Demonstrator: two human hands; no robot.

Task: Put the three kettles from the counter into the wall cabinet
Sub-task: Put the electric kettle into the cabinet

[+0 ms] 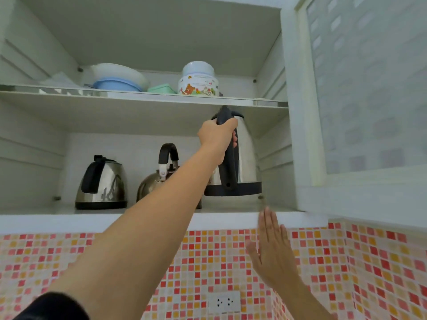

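The white wall cabinet point(147, 219) stands with its doors swung out. On its lower shelf a short steel electric kettle point(101, 183) sits at the left. A stovetop kettle with a black arched handle point(159, 179) stands in the middle, partly hidden by my left arm. My left hand point(216, 135) grips the black handle of a tall steel kettle point(242, 162), held at the right end of the lower shelf, its base just above the shelf floor. My right hand point(272, 248) is flat with fingers apart below the cabinet's bottom edge, holding nothing.
The upper shelf holds a stack of white and blue bowls point(120, 78), a green box point(160, 88) and a printed container point(198, 82). The frosted cabinet door point(369, 88) hangs out at the right. A wall socket point(224, 302) sits in the red-orange mosaic tiles below.
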